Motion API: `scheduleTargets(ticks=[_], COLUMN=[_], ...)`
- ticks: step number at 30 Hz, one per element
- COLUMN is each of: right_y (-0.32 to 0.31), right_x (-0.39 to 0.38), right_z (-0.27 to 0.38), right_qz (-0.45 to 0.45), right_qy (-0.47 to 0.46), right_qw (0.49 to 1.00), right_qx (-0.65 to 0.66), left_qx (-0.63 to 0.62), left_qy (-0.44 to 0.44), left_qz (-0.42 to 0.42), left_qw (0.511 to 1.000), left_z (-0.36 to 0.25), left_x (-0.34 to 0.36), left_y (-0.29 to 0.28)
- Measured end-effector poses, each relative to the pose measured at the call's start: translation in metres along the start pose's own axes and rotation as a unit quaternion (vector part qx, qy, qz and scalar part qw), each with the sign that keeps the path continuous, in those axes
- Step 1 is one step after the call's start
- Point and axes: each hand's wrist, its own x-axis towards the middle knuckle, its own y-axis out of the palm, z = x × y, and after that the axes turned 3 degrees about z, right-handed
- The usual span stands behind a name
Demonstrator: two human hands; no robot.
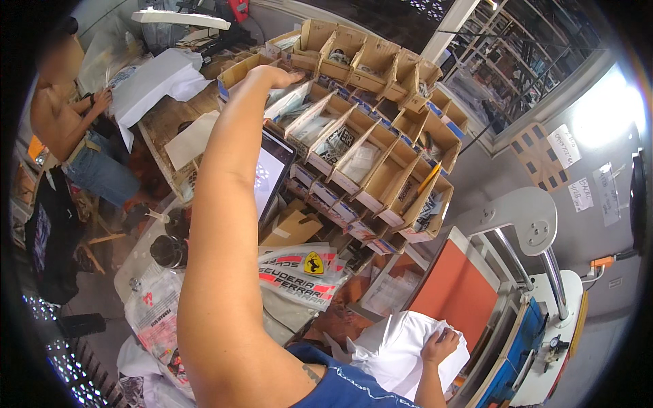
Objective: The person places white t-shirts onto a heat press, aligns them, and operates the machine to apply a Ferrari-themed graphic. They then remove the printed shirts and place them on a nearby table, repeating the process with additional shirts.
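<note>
My left arm stretches across the middle of the view. My left hand [276, 76] is at the far-left compartments of a cardboard sorting rack [381, 178]; most of its fingers are hidden, so their grip cannot be made out. Flat printed sheets and clear plastic pieces [360, 160] stand or lie in several compartments. At the lower right, my right hand [441, 344] is closed on a bunched white cloth [389, 350], perhaps a shirt. That cloth hangs beside the orange-red pad [457, 289] of a heat press [530, 221].
A tablet [273, 170] stands behind my left forearm. Printed transfer sheets [303, 272] lie below the rack, near a dark round object [168, 251]. Another person [85, 129] at the far left handles white cloth [160, 85] at a wooden table [160, 139].
</note>
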Motion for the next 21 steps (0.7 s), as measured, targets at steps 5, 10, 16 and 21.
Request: scheduleTargets(ticks=[5, 10, 16, 21], right_y=[0.003, 0.004, 0.005, 0.005], right_x=[0.004, 0.007, 0.006, 0.006], right_z=[0.003, 0.005, 0.004, 0.003], right_qz=[-0.004, 0.0, 0.003, 0.004], right_qy=[-0.007, 0.001, 0.011, 0.017], right_qw=[1.0, 1.0, 1.0, 1.0], right_qx=[0.002, -0.006, -0.003, 0.003], left_qx=[-0.017, 0.056, 0.017, -0.009], left_qy=[-0.013, -0.007, 0.028, 0.09], left_qz=[-0.005, -0.012, -0.031, -0.179], left_qw=[1.0, 0.998, 0.999, 0.98], left_z=[-0.007, -0.001, 0.01, 0.03], left_x=[0.007, -0.018, -0.044, -0.04], left_y=[-0.003, -0.015, -0.024, -0.017])
